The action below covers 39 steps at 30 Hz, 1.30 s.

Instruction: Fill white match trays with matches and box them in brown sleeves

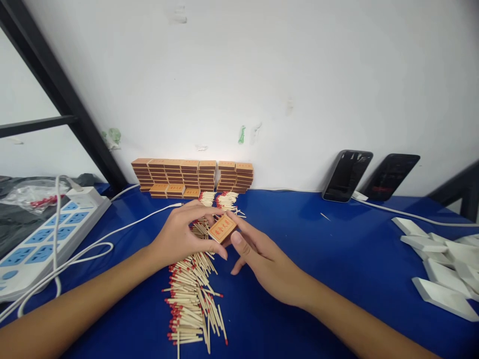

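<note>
Both hands meet over a blue table [337,259] around one small orange matchbox [223,229]. My left hand [183,232] pinches the box from the left with thumb and fingers. My right hand [258,254] grips its right side, thumb on top. Under and in front of the hands lies a long pile of loose red-tipped matches [192,299]. More matches [220,199] lie behind the hands.
Stacked orange matchboxes [192,175] line the white wall. Two dark phones [347,175] [391,176] lean on the wall at right. White inner trays [445,269] lie at the right edge. A white power strip [48,234] with cables sits at left.
</note>
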Each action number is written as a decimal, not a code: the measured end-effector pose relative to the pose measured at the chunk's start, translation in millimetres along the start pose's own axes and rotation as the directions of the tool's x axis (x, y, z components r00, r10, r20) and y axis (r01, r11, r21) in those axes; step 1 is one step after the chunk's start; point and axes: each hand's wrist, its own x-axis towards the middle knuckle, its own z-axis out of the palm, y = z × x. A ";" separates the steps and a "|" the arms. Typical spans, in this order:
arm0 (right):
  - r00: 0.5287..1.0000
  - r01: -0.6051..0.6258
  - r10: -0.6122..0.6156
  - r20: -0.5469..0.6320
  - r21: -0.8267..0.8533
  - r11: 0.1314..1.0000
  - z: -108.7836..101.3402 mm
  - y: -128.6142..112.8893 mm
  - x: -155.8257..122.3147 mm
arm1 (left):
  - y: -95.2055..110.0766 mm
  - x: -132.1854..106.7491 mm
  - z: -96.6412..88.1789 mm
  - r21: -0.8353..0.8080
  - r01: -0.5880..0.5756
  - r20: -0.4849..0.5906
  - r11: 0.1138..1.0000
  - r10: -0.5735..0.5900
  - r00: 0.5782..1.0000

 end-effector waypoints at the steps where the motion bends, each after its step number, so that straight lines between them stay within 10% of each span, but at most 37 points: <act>1: 1.000 -0.012 0.012 0.005 -0.009 1.000 1.1 1.7 -1.6 | -0.9 -0.3 0.6 -0.001 -0.020 0.006 1.000 0.020 1.000; 12: 0.988 0.054 -0.096 -0.123 -0.306 0.950 -12.0 3.2 2.8 | -4.3 2.5 -5.5 0.144 0.095 0.057 0.985 -0.104 0.993; 25: 0.944 0.135 -0.305 -0.126 -0.697 0.704 -32.9 10.0 10.2 | -96.6 12.0 -59.7 0.544 0.088 -0.017 0.835 -0.094 0.995; 39: 0.953 0.088 -0.276 -0.123 -0.761 0.643 -42.1 8.6 12.8 | -95.9 7.7 -50.5 0.693 0.064 -0.029 0.718 -0.062 0.998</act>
